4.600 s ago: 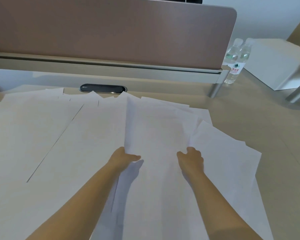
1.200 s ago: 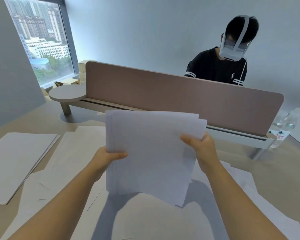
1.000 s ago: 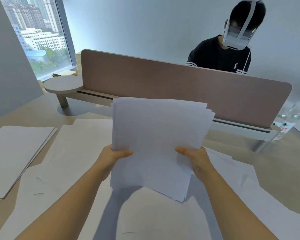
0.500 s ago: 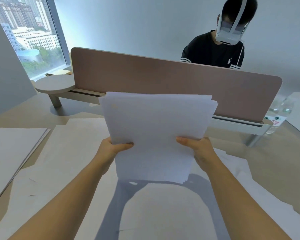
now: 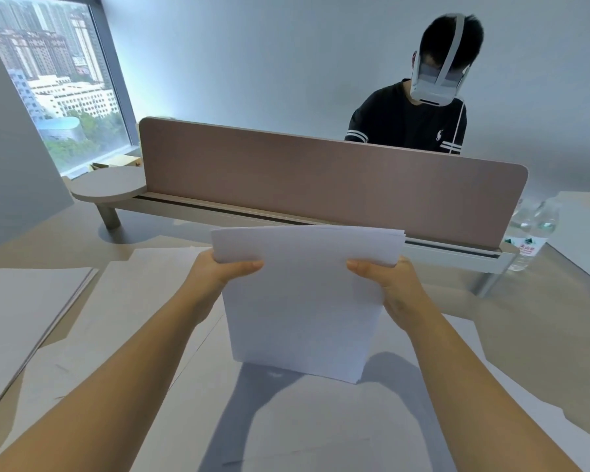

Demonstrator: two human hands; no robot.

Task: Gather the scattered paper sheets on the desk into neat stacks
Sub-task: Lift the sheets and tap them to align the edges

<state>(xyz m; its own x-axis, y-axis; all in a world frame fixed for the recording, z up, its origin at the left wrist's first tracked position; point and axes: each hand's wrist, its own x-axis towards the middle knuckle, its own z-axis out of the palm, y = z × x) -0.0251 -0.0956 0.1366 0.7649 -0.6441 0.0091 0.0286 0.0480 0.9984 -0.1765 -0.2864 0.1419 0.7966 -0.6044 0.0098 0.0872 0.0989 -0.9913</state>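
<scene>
- Head view: my left hand (image 5: 218,272) and my right hand (image 5: 387,281) each pinch one side of a bundle of paper sheets (image 5: 304,301), thumbs in front and fingers behind.
- The bundle stands upright in the middle of the frame. Its bottom edge rests on, or hangs just above, the loose sheets (image 5: 321,430) lying on the desk (image 5: 532,321); I cannot tell which.
- I think I am squaring up the bundle. To do it well, I should hold the sides loosely so the pages can slide, and tap the bottom edge flat on the desk.
- The top right corner looks a bit fanned, so I should nudge that side in too.
- I must not squeeze hard, or the pages may bend.
- A neat stack (image 5: 24,318) already lies flat at the left of the frame. More sheets are spread at the bottom and lower right.
- The desk is pale tan. A brown divider panel (image 5: 321,178) stands across the middle.
- Water bottles (image 5: 533,233) stand at the right edge.
- A person in a black shirt (image 5: 409,124) sits behind the panel at the upper right.
- A window (image 5: 48,80) with city buildings is at the upper left.
</scene>
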